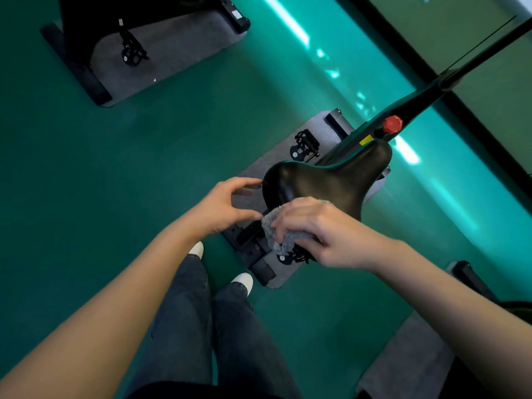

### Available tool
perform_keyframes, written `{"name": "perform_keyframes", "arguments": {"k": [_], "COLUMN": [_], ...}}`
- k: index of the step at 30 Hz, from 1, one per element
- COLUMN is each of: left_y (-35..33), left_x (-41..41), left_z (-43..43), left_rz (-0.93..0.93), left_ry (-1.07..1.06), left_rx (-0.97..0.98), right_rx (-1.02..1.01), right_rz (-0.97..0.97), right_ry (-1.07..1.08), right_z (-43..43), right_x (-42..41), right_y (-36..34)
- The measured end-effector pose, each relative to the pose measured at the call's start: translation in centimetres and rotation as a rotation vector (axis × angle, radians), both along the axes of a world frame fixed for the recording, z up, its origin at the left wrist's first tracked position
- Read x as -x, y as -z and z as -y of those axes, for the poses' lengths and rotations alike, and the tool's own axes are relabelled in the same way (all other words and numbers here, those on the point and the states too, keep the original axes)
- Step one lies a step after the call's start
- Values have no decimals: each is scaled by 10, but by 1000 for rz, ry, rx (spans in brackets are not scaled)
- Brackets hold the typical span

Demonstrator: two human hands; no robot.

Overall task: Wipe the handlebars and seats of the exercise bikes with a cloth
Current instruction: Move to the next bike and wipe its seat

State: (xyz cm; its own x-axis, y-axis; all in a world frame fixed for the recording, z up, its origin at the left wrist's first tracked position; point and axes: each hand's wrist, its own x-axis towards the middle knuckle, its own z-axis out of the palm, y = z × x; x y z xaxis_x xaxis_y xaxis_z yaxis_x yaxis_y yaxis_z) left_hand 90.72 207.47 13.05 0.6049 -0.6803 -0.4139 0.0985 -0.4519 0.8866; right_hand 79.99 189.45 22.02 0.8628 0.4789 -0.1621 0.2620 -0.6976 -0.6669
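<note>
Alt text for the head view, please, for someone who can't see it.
The right hand grips a grey cloth at the rear of a black bike seat; the left hand is open beside it. A grey mat lies underneath.

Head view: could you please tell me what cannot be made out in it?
All in the head view:
Handlebars: none in view; the frame runs off the right edge.
Part of the seat: hidden under the right hand and cloth.
Yellow label: too small to read.
Far bike: cut off by the top edge.
</note>
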Motion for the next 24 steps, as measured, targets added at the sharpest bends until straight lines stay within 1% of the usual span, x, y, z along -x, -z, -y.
{"name": "perform_keyframes", "arguments": {"k": [3,5,7,9,10,12,15,18,21,24], "left_y": [-2,-3,-1,0,0,-2,-4,-4,-5,-6], "left_x": [0,-1,-1,-1,0,0,-3,-10,-15,-18], "left_z": [1,2,5,8,10,12,14,16,19,20], "left_rz": [-15,-14,-6,7,22,56,102,157,170,183], "left_ry": [-12,-30,-35,-14,-1,28,74,121,146,160], "left_rx": [31,45,43,35,33,31,22,15,3,-3], "right_rx": [-35,-153,-349,-502,-519,-477,-416,-418,-390,-338], "right_rz": [-46,-122,-164,-40,47,152,201,339,443,500], "right_ry": [47,212,532,923,1083,1274,1398,1510,1571,1607], "right_z": [2,10,23,32,33,25,-8,-40,-71,-104], "right_x": [23,41,58,70,74,78,80,81,80,71], "right_y": [-1,-5,-11,-7,-1,15,39,48,52,54]}}
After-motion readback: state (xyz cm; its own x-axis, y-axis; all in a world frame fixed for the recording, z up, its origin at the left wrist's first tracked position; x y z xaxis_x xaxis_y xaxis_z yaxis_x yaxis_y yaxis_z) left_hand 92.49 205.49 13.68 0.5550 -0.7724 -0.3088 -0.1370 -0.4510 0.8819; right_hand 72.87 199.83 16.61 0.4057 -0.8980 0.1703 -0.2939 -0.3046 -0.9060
